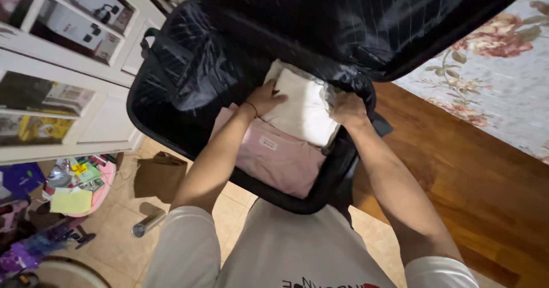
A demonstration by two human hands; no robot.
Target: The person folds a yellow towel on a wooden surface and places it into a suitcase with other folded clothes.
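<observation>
I see the open black suitcase [189,76] first, its lid raised beyond my hands and its shell standing half on the tiled floor [123,231], half against the wooden platform [474,174] to the right of my right hand. Inside it, under both hands, lies a folded pink garment [274,159]; on top of that sits a white folded bundle in a clear plastic bag [303,108], lying between my two hands.

My left hand [264,98] rests flat on the bundle's near-left edge, fingers spread and pressing, not closed around anything. My right hand [347,110] has its grip on the bundle's right edge at the suitcase wall; its fingers are tucked out of sight, so I cannot tell how firmly it is closed.

My worry: the plastic looks slippery, so uneven pressure could let the bundle slide or bunch up against the wall. Left of my left hand, a metal cylinder [147,223] and paper clutter [71,199] lie on the floor.
</observation>
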